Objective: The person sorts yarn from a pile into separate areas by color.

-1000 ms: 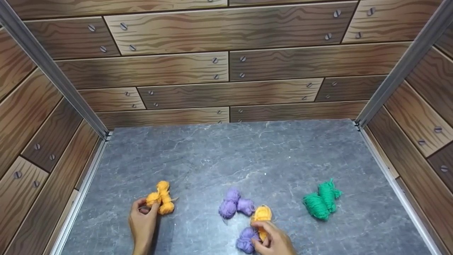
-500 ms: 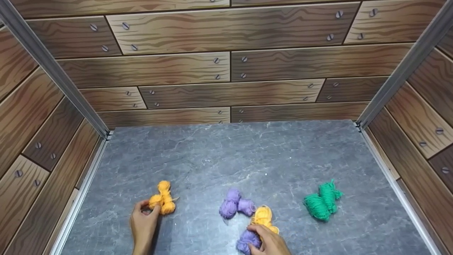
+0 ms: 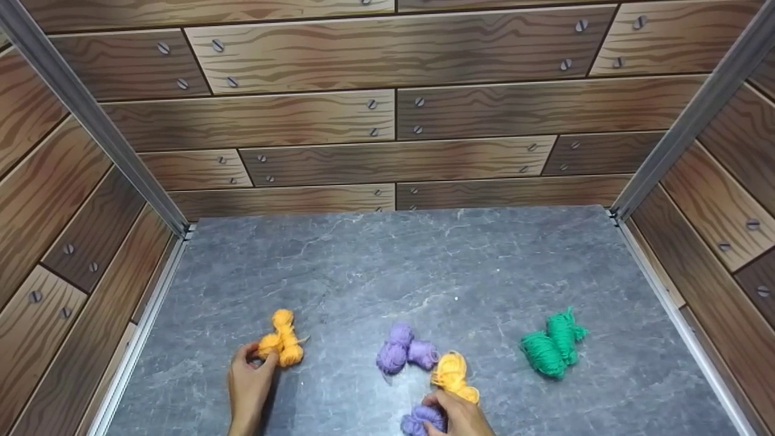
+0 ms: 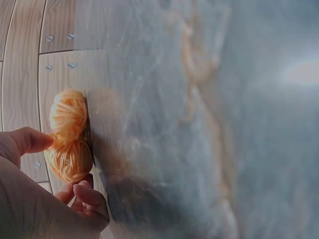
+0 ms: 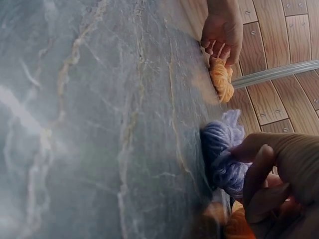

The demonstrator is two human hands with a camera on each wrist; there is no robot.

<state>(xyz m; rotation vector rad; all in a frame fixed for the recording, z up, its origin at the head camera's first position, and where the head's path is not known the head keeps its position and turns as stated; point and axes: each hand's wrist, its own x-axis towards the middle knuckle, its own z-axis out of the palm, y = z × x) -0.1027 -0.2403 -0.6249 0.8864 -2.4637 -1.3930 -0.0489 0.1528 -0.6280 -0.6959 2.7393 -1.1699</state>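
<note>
At the left of the head view my left hand [image 3: 249, 381] pinches a small orange yarn skein [image 3: 269, 345] between thumb and fingers. It lies against a second orange skein [image 3: 287, 339] with a loose end. In the left wrist view the thumb presses the narrow waist of orange yarn [image 4: 69, 157]. Near the front edge, my right hand [image 3: 462, 416] grips a purple yarn skein [image 3: 419, 420], partly covered by the fingers. The right wrist view shows this purple yarn [image 5: 224, 154] from the side. Orange yarn [image 3: 451, 370] lies just beyond the right hand.
Several purple skeins [image 3: 393, 352] lie together at the middle, close to the orange yarn. Two green skeins [image 3: 543, 354] rest side by side at the right. The grey marbled tabletop [image 3: 351, 272] is bounded by wood-patterned walls [image 3: 315, 118] and metal rails [image 3: 678, 321].
My right hand has shifted off the orange yarn and closed round the purple skein, drawing it slightly toward the near edge. The left hand has kept its hold, almost still.
</note>
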